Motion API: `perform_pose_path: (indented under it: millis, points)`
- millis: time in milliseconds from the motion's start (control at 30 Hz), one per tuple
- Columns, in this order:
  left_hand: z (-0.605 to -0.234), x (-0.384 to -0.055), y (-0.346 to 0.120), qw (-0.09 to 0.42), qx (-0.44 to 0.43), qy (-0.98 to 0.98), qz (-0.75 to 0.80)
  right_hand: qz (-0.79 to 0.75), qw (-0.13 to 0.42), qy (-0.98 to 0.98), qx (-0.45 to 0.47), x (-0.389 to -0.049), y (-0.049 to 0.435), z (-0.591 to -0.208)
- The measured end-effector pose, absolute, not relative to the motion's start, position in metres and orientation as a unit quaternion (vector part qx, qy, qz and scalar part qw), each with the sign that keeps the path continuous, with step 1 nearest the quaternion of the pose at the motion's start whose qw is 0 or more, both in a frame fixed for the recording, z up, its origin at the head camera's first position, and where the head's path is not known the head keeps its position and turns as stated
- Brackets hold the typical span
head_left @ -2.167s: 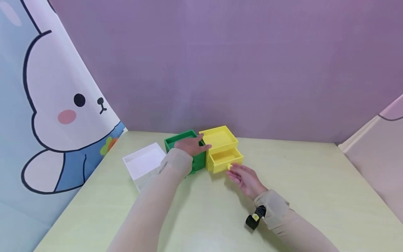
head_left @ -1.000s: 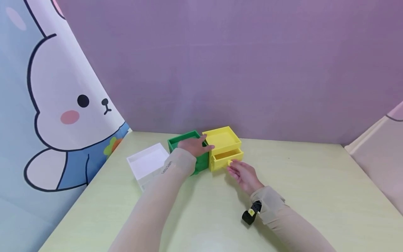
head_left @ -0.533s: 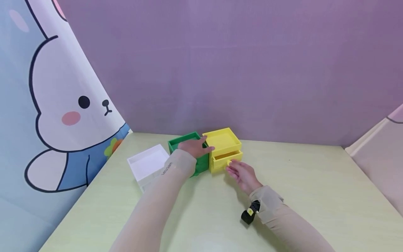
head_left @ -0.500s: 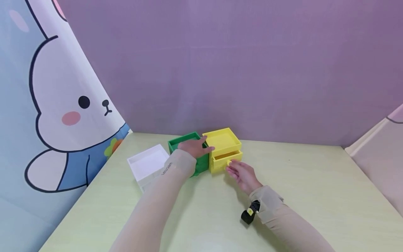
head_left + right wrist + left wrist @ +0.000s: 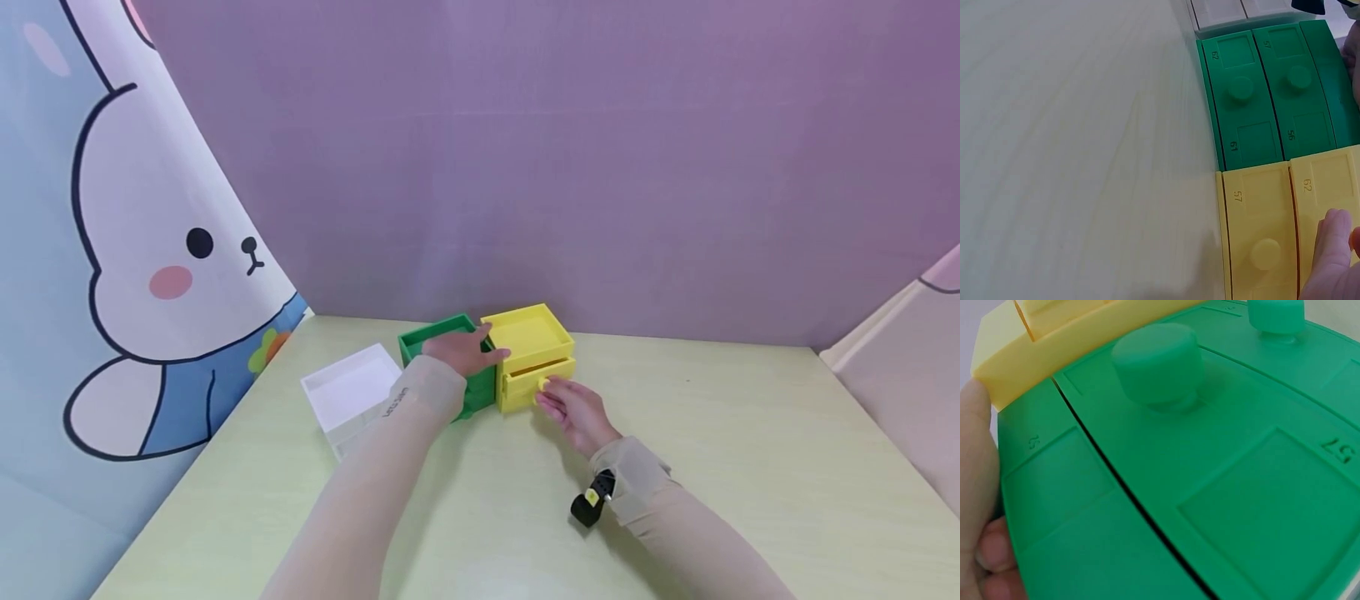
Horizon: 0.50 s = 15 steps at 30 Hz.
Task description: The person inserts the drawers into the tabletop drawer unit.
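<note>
A yellow two-drawer box (image 5: 528, 333) stands at the back of the table, and its upper drawer (image 5: 521, 390) juts slightly out. My right hand (image 5: 579, 412) pinches that drawer's round knob (image 5: 543, 384); in the right wrist view its fingers (image 5: 1333, 234) lie before the upper drawer front. Over the green drawer box (image 5: 1110, 512), my left hand (image 5: 457, 350) stretches its index finger and thumb to the yellow box's left rim and front corner. In the left wrist view the thumb touches the yellow corner, while other fingers bend behind the green box's top.
Left of the green box stands a white drawer box (image 5: 352, 385), partly hidden by the left sleeve. A purple wall (image 5: 600, 167) rises behind the pale table (image 5: 720, 467). A rabbit-print cloth (image 5: 150, 250) hangs at left. A black wrist camera (image 5: 592, 500) hangs below the right wrist.
The yellow upper drawer has slid inward from well out to slightly out, with my right hand moving along on its knob. My left hand has stayed on the boxes.
</note>
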<state>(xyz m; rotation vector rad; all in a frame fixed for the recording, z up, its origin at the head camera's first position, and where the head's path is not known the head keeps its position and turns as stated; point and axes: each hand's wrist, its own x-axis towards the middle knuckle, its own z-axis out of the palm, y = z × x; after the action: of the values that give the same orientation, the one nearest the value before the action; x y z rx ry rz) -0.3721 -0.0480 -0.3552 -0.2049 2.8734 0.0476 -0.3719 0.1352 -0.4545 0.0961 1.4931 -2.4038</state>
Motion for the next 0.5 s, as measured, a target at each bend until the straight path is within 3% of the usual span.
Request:
perform_pose_path:
  millis: [500]
  points:
    - [-0.3523,-0.3624,-0.0528,0.139,-0.06,0.988,0.026,-0.839,0.144,0.523,0.037,-0.3631,0.1261,-0.4519]
